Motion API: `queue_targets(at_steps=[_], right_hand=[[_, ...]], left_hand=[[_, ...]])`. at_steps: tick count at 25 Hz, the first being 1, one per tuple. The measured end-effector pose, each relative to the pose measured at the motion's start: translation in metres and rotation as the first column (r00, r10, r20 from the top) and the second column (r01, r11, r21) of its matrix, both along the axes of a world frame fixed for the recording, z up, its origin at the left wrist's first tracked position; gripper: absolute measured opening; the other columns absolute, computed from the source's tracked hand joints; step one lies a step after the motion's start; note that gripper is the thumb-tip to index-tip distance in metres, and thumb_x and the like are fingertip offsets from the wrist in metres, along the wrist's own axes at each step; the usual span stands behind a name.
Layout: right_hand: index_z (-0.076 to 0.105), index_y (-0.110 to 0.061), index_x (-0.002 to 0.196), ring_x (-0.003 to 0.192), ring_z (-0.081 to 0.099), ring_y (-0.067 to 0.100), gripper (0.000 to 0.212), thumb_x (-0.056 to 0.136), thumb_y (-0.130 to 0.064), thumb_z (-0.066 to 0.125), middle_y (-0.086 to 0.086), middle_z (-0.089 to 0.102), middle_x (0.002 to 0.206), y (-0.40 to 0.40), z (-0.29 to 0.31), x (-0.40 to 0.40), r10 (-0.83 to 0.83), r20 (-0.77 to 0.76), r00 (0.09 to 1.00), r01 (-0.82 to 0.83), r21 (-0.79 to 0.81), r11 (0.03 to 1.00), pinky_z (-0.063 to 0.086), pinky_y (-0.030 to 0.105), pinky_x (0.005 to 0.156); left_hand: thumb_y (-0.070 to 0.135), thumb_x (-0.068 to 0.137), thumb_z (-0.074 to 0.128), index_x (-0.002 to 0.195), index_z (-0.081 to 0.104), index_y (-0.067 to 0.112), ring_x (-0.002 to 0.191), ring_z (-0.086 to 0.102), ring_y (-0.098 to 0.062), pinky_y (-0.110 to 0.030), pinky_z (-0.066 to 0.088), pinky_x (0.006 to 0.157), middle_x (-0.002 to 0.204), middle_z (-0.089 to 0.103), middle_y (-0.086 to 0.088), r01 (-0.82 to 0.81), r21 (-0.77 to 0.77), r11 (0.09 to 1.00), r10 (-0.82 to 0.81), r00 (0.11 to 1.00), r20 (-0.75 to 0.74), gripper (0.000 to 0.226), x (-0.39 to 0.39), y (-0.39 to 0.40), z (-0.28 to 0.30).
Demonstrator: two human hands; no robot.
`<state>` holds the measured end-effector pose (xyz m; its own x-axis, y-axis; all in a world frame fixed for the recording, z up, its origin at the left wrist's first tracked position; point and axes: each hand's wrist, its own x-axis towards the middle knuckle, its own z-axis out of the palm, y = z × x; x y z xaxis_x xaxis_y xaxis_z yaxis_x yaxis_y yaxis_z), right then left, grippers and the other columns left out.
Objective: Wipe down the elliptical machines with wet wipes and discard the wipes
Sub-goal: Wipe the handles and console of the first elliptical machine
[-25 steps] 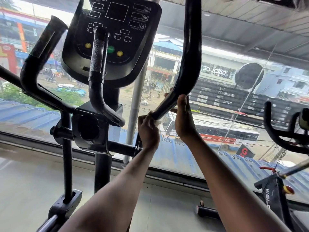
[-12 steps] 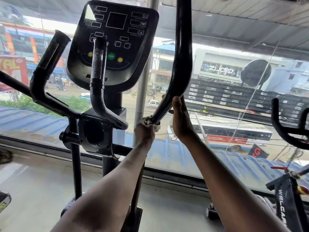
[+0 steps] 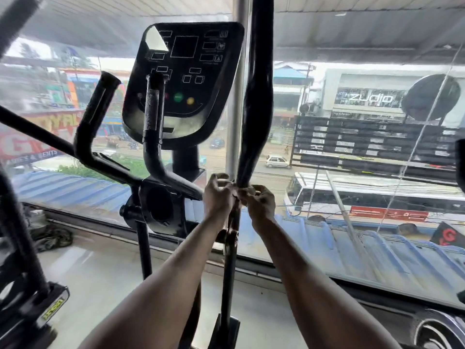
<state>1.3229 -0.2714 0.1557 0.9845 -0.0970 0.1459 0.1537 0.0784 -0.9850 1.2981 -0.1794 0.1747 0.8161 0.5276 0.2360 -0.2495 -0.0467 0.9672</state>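
Elliptical machine [image 3: 176, 157], head view: we stand behind its right moving handlebar [image 3: 256, 96], a tall black bar that rises past the top of the frame. Both our hands meet at the narrow lower end of that bar, just above the pivot joint [image 3: 232, 235]. Our left hand [image 3: 217, 197] has its fingers curled round the bar from the left side. Our right hand [image 3: 260, 201] does the same from the right, so the bar is clamped between the two.

A pale scrap shows between the fingers at the bar; we read it as the wet wipe [image 3: 227, 182], mostly hidden by the left hand. Which hand actually bears it we cannot tell for certain.

Reasoning on the hold: gripping from both sides lets the wipe wrap the whole round of the bar, and the second hand steadies a bar that would otherwise swing on its pivot.

Judgement on stage: wiping is in progress at the bottom of this handlebar. The console [image 3: 183, 81], the short fixed grip [image 3: 153, 117] before it and the left curved grip [image 3: 98, 117] are untouched by either hand now. Discarding is not yet done.

Risk noted: the pivot hardware lies close beneath the fingers, so pinching is possible if the bar moves.
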Motion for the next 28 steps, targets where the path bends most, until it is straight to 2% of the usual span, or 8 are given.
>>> queue_targets(at_steps=[5, 8, 14, 19, 21, 24, 26, 28], right_hand=[[0.072, -0.015, 0.082, 0.064, 0.061, 0.014, 0.011, 0.073, -0.020, 0.075, -0.003, 0.068, 0.072, 0.008, 0.009, -0.003, -0.128, 0.057, 0.990, 0.123, 0.091, 0.988, 0.048, 0.027, 0.059], [0.067, -0.022, 0.104, 0.077, 0.069, 0.014, 0.021, 0.085, -0.030, 0.064, -0.003, 0.073, 0.087, 0.005, 0.015, -0.020, -0.170, 0.234, 0.957, 0.160, 0.060, 0.985, 0.054, 0.024, 0.063], [0.050, -0.031, 0.085, 0.064, 0.060, -0.002, 0.030, 0.075, -0.016, 0.074, -0.015, 0.062, 0.068, -0.012, 0.049, -0.053, -0.178, 0.367, 0.913, 0.168, 0.058, 0.984, 0.051, 0.020, 0.058], [0.057, -0.036, 0.080, 0.068, 0.069, 0.023, 0.019, 0.069, -0.030, 0.072, 0.002, 0.070, 0.075, -0.015, 0.043, -0.045, -0.030, 0.310, 0.950, 0.041, -0.030, 0.999, 0.057, 0.046, 0.062], [0.058, -0.031, 0.080, 0.069, 0.068, 0.017, 0.018, 0.069, -0.025, 0.071, -0.001, 0.069, 0.078, -0.017, 0.056, -0.055, -0.047, 0.309, 0.950, 0.055, -0.019, 0.998, 0.058, 0.042, 0.064], [0.062, -0.017, 0.091, 0.075, 0.059, -0.003, 0.022, 0.075, -0.006, 0.072, -0.001, 0.063, 0.093, -0.023, 0.074, -0.075, -0.109, 0.599, 0.794, 0.117, 0.025, 0.993, 0.051, 0.014, 0.066], [0.062, -0.011, 0.095, 0.079, 0.058, 0.001, 0.024, 0.076, -0.001, 0.072, 0.002, 0.061, 0.096, -0.027, 0.064, -0.073, -0.055, 0.691, 0.721, 0.102, -0.026, 0.994, 0.053, 0.016, 0.069], [0.060, -0.022, 0.088, 0.073, 0.063, 0.011, 0.024, 0.074, -0.007, 0.073, 0.001, 0.064, 0.091, -0.029, 0.060, -0.065, -0.031, 0.607, 0.794, 0.070, -0.041, 0.997, 0.058, 0.034, 0.062]], left_hand=[[0.033, 0.088, 0.054, 0.086, 0.066, 0.034, 0.086, 0.064, -0.016, -0.037, 0.050, 0.082, 0.088, 0.069, 0.005, 0.089, 0.032, 0.996, -0.093, 0.974, 0.204, 0.012, -0.011, 0.000, 0.027], [0.039, 0.089, 0.047, 0.082, 0.071, 0.030, 0.087, 0.063, -0.019, -0.039, 0.047, 0.082, 0.086, 0.071, 0.001, 0.137, 0.024, 0.990, -0.139, 0.963, 0.230, 0.026, -0.012, -0.013, 0.030], [0.032, 0.096, 0.046, 0.092, 0.074, 0.024, 0.097, 0.067, -0.024, -0.049, 0.048, 0.095, 0.096, 0.075, -0.004, 0.113, 0.042, 0.993, -0.119, 0.976, 0.181, 0.030, -0.015, -0.018, 0.030], [0.025, 0.100, 0.044, 0.081, 0.072, 0.021, 0.085, 0.068, -0.016, -0.032, 0.049, 0.079, 0.084, 0.074, -0.003, 0.047, -0.033, 0.998, -0.038, 0.971, 0.234, 0.034, -0.032, -0.034, 0.048], [0.026, 0.100, 0.045, 0.085, 0.071, 0.020, 0.082, 0.064, -0.012, -0.028, 0.048, 0.073, 0.088, 0.072, -0.007, 0.020, -0.058, 0.998, -0.005, 0.968, 0.251, 0.031, -0.039, -0.039, 0.054], [0.019, 0.101, 0.043, 0.098, 0.070, 0.017, 0.081, 0.065, -0.010, -0.023, 0.050, 0.074, 0.091, 0.071, -0.007, 0.084, -0.089, 0.993, -0.052, 0.948, 0.314, 0.027, -0.048, -0.044, 0.057], [0.017, 0.101, 0.042, 0.098, 0.070, 0.016, 0.076, 0.064, -0.009, -0.022, 0.051, 0.071, 0.089, 0.070, -0.005, 0.076, -0.063, 0.995, -0.052, 0.947, 0.319, 0.028, -0.053, -0.046, 0.057], [0.023, 0.100, 0.045, 0.101, 0.071, 0.008, 0.061, 0.057, -0.002, -0.013, 0.043, 0.052, 0.084, 0.068, -0.005, 0.033, -0.077, 0.996, -0.011, 0.960, 0.280, 0.031, -0.057, -0.048, 0.059]])
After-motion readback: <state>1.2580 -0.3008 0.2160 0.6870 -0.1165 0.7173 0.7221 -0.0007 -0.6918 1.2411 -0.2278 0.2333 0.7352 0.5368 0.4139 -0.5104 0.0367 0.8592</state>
